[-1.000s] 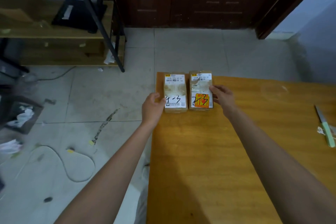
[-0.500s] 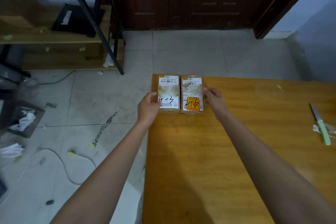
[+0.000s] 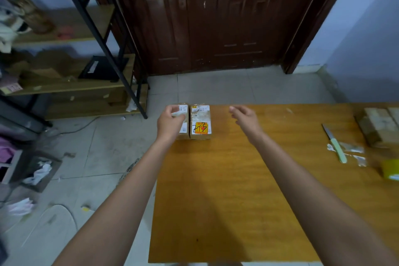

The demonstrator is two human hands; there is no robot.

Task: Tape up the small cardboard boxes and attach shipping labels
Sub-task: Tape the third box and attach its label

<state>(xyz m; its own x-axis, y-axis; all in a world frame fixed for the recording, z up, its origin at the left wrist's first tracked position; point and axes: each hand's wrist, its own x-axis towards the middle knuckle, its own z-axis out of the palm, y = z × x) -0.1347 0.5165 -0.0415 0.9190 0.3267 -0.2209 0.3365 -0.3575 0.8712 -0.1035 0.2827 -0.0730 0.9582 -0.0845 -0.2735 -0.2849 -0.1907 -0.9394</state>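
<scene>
Closest in, two bare forearms reach out over the orange-brown wooden table, which fills the lower right of the view.

The left hand sits over the left small cardboard box with a white shipping label, fingers curled in toward the thumb right above the label's far end. They look like they're touching or pinching the top of it, but I honestly can't tell if it's a real grip. Just beyond and right of those fingers, touching the first box side by side, is the right small cardboard box with a white label and an orange-yellow sticker. The sticker has black marker scrawl over it, looks like digits; the printed label text is too small to read. Both boxes sit at the table's far left corner.

The right hand hovers above bare table, well clear of the boxes, fingers loosely spread and holding nothing.

Far off to the right of that hand: a pale green-handled knife next to scraps of clear tape, plus a stack of plain brown cardboard boxes at the edge.

Compared to half a second ago, both hands were cupping the pair's outer sides; now the right one has come off and the left has moved on top.
</scene>
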